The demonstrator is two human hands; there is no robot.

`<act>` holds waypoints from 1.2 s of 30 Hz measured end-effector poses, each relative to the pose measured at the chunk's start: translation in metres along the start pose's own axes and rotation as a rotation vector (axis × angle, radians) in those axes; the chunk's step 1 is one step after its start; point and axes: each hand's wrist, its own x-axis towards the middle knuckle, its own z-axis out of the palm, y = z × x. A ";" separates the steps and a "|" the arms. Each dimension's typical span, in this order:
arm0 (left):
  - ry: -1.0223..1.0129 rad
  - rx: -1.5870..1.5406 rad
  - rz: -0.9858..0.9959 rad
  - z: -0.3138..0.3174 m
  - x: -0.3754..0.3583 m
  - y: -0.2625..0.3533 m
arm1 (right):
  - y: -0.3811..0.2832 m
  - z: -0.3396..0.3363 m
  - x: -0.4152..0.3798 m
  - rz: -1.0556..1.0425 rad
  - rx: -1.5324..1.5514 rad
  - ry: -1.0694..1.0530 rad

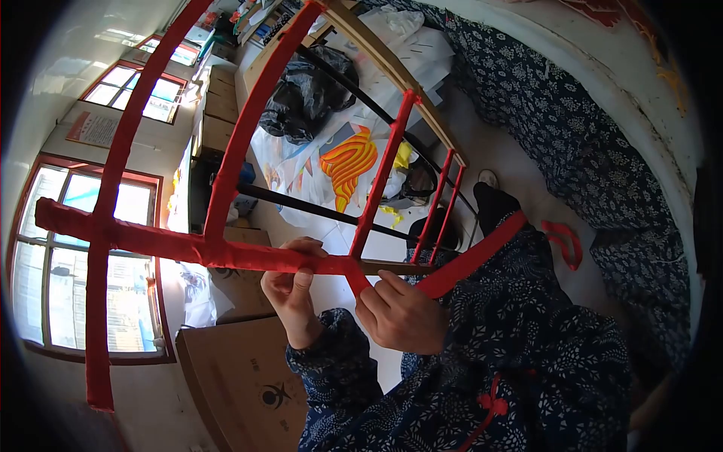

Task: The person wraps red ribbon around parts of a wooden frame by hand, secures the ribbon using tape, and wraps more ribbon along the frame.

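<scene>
A wooden frame (399, 64) has several bars wrapped in red fabric. My left hand (294, 290) closes around the red-wrapped lower rail (256, 258), thumb on the near side and fingers behind. Just to its right, my right hand (403, 313) grips a red cloth strip (478, 256). That strip runs from the rail down into the fist and trails over my lap to the right. Where the wrapping ends, bare wood (395, 267) of the rail shows. Red-wrapped crossbars (385, 169) rise from the rail.
Cardboard boxes (233, 377) stand below left, near the windows (90, 256). Behind the frame lie a black plastic bag (309, 90) and an orange-and-yellow striped piece (349, 167) on plastic sheeting. Blue floral fabric (542, 135) hangs at right, with a red loop (565, 245) on the floor.
</scene>
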 end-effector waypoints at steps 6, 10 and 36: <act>0.002 -0.009 0.001 0.000 -0.001 0.000 | -0.011 0.011 0.003 -0.002 -0.012 -0.051; -0.012 -0.006 0.014 -0.002 0.001 -0.003 | -0.014 0.014 0.007 0.016 -0.021 -0.040; 0.037 0.002 -0.104 -0.015 0.001 -0.007 | 0.168 -0.031 0.015 0.543 0.347 0.291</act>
